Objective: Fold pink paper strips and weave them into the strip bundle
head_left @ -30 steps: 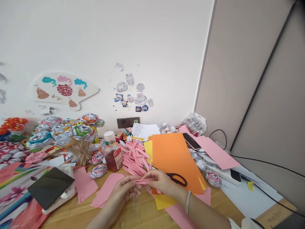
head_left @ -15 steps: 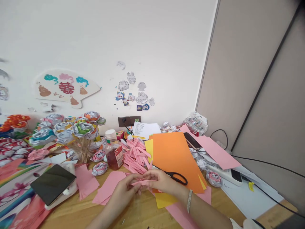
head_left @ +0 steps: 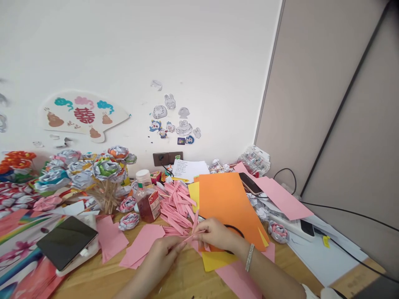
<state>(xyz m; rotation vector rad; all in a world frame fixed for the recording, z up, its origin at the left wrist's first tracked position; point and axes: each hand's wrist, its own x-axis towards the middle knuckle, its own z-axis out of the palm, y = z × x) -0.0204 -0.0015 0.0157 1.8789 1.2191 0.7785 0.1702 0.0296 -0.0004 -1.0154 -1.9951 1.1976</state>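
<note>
Between my two hands a narrow folded strip of pink paper is stretched above the wooden table. My left hand pinches its left end between thumb and fingers. At the other end my right hand has its fingers closed on the strip. Just beyond my hands lies a pile of folded pink paper strips. Black-handled scissors rest on an orange sheet, partly hidden behind my right hand and wrist. Flat pink paper sheets lie left of my left hand.
A bottle of reddish liquid stands behind the pink sheets. Paper flowers crowd the left back. A dark tablet lies at left. On the right are a phone, cables, white sheets and a paper rose.
My hands have drawn slightly apart, and the strip now shows as a thin line between them. My right hand has shifted a little right, covering more of the scissors. The view has turned slightly.
</note>
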